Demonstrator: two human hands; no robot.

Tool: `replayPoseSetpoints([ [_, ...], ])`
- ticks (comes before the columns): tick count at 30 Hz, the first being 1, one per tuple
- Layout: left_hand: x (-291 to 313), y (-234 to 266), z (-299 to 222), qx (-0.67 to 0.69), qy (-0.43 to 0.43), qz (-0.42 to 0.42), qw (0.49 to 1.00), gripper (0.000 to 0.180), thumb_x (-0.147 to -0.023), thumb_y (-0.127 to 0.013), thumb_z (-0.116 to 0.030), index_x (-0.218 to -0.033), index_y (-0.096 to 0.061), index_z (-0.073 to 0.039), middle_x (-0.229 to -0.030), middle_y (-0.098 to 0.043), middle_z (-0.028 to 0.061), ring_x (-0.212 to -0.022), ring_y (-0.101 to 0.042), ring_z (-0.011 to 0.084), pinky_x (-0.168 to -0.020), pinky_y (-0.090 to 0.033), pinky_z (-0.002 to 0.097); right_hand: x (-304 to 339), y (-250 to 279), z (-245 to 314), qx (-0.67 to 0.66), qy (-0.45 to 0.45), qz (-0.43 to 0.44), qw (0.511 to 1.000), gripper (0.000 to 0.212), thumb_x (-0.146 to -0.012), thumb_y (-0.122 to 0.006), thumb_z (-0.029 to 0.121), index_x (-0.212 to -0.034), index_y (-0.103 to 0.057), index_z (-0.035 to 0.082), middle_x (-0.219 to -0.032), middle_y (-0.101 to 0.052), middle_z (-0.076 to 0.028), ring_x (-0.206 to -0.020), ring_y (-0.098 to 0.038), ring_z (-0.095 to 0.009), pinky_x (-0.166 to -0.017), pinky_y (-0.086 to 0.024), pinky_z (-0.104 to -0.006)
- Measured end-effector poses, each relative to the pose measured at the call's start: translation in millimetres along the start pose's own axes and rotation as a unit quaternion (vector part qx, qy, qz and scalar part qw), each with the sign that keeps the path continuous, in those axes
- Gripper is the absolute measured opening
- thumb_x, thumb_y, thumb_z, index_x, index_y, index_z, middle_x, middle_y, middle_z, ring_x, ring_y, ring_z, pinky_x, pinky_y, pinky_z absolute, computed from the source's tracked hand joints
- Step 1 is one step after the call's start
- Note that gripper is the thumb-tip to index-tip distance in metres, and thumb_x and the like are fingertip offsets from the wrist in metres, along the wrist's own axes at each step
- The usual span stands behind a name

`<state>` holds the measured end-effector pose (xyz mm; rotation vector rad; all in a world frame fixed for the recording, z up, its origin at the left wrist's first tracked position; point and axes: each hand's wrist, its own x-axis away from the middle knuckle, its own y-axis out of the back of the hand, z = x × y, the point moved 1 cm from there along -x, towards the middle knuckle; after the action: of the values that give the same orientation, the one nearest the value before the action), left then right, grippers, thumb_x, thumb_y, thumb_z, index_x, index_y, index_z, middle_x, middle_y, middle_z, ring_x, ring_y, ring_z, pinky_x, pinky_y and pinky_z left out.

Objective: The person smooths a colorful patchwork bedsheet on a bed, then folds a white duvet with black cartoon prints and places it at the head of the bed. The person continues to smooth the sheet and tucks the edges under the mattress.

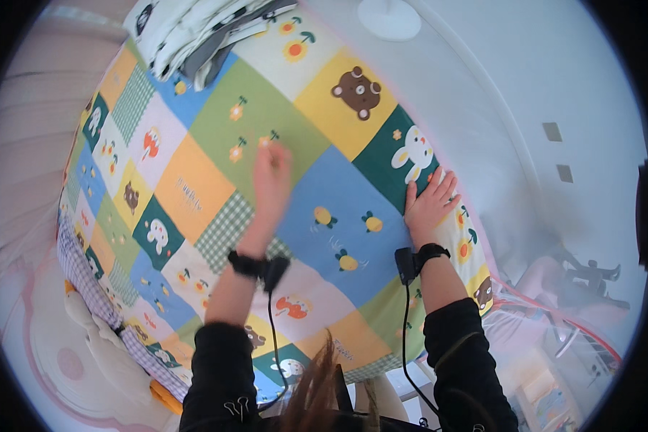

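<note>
A patchwork bed sheet (194, 180) with coloured squares, bears, rabbits and fruit prints covers the bed. My left hand (272, 176) lies flat on it near the middle, fingers together and blurred by motion, on a green square. My right hand (430, 201) presses flat on the sheet near its right edge, fingers spread, beside a white rabbit patch (409, 155). Both wrists wear black bands with cables running down. Neither hand holds anything.
A crumpled white and grey patterned blanket (201, 36) lies at the far end of the bed. A round white object (389, 18) sits on the pale floor beyond. A plush toy (101, 335) lies at the bed's lower left. A pink rack (554, 324) stands lower right.
</note>
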<state>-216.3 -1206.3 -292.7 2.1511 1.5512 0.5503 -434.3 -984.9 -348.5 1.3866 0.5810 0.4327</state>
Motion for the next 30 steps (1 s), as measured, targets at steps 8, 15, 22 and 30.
replayPoseSetpoints([
  [8,376.8,60.5,-6.6,0.063,-0.06,0.302,0.949,0.014,-0.075,-0.063,-0.003,-0.084,-0.052,-0.006,-0.085,-0.056,0.0081,-0.084,-0.054,0.0289,-0.076,-0.041,0.0374,0.6,0.2,-4.8,0.034,0.0,0.023,0.999,0.071,-0.087,-0.042,0.054,-0.137,-0.033,0.005,-0.139,-0.031,-0.022,-0.134,-0.022,-0.033,-0.104,-0.015,-0.0596],
  [15,515.4,47.2,-17.1,0.066,-0.121,0.375,0.917,0.013,-0.075,-0.063,-0.01,-0.083,-0.053,-0.007,-0.085,-0.057,0.0076,-0.083,-0.054,0.0291,-0.073,-0.041,0.0383,25.7,29.8,-16.7,0.044,0.041,0.101,0.993,0.077,-0.087,-0.035,0.06,-0.144,-0.021,0.01,-0.147,-0.018,-0.022,-0.139,-0.011,-0.033,-0.107,-0.006,-0.0569],
  [22,588.6,7.7,-18.5,0.082,-0.246,0.438,0.861,0.027,-0.073,-0.065,-0.015,-0.097,-0.056,-0.009,-0.108,-0.054,0.0137,-0.104,-0.049,0.0329,-0.087,-0.039,0.0439,157.2,64.3,-67.2,0.015,0.103,0.185,0.977,0.084,-0.084,-0.036,0.066,-0.147,-0.012,0.016,-0.152,-0.004,-0.019,-0.141,-0.001,-0.031,-0.109,-0.001,-0.055],
  [30,543.9,31.3,2.4,-0.183,-0.236,0.408,0.863,0.08,-0.072,-0.067,-0.036,-0.14,-0.031,-0.011,-0.146,-0.015,0.0262,-0.137,-0.011,0.0405,-0.106,-0.012,0.0598,272.2,101.3,-125.5,0.011,0.031,0.227,0.973,0.1,-0.076,-0.044,0.072,-0.147,-0.007,0.012,-0.152,0.001,-0.02,-0.141,0.003,-0.031,-0.105,0.002,-0.0609],
])
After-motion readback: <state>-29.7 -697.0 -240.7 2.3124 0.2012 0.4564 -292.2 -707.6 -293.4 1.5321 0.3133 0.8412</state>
